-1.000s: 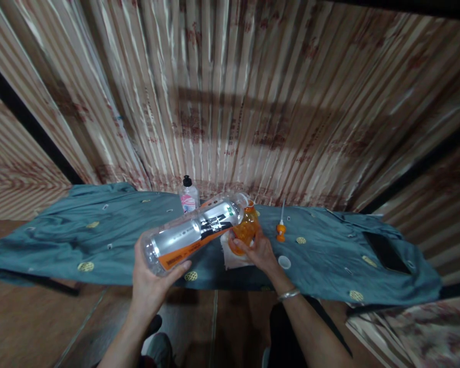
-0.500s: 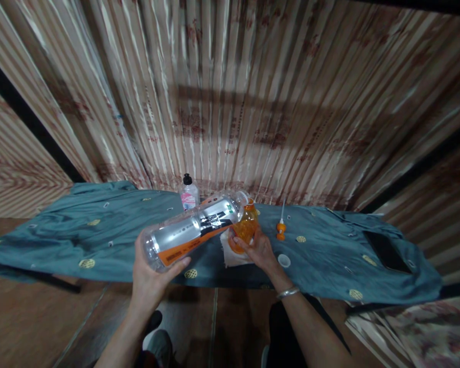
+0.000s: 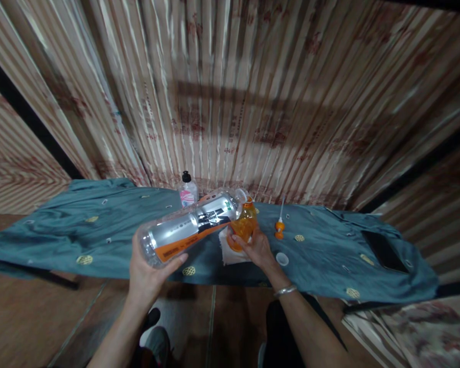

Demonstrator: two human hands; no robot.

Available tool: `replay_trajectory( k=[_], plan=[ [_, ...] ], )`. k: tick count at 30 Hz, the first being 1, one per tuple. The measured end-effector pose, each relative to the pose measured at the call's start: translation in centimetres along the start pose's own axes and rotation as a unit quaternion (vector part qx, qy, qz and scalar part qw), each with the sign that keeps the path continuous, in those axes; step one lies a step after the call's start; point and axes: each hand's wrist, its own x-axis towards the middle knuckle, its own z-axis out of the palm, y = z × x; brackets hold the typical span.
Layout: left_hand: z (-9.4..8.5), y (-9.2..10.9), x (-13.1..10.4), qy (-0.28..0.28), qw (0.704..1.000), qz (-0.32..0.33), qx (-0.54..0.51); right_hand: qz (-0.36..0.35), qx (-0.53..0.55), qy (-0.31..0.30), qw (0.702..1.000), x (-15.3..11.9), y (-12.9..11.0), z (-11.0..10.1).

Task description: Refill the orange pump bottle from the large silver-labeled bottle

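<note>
My left hand (image 3: 149, 268) is wrapped round the base of a large clear bottle (image 3: 193, 225) with a silver and orange label. That bottle is tilted, its mouth at the top of a small orange bottle (image 3: 247, 225). Fingers of my right hand (image 3: 257, 249) close round the orange bottle, which stands over a white cloth (image 3: 230, 255). To the right lie an orange pump top (image 3: 279, 229) with a thin tube and a small white cap (image 3: 282, 259). Behind the large bottle is a clear bottle with a black cap and pink label (image 3: 187, 193).
A dark phone (image 3: 384, 250) lies at the right end of the table's teal cloth (image 3: 126, 230). Striped curtains (image 3: 214, 102) hang close behind the table, with dark frame bars at both sides.
Both hands keep their grips and the large bottle stays tilted at the orange one. The whole view has shifted very slightly.
</note>
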Motion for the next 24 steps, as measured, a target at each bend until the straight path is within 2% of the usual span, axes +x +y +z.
replay_trajectory(
  k=[5, 13, 24],
  plan=[
    [0.01, -0.03, -0.14, 0.005, 1.0, 0.022, 0.002, 0.011, -0.018, 0.005, 1.0, -0.02, -0.3, -0.02],
    [-0.17, -0.38, -0.01, -0.009, 1.0, 0.01, -0.01, 0.01, -0.02, 0.005, 1.0, -0.03, 0.15, 0.17],
    [0.38, -0.28, -0.63, 0.019, 0.999, 0.031, -0.017, 0.0, -0.004, 0.013, 1.0, -0.01, 0.13, 0.23]
  ],
)
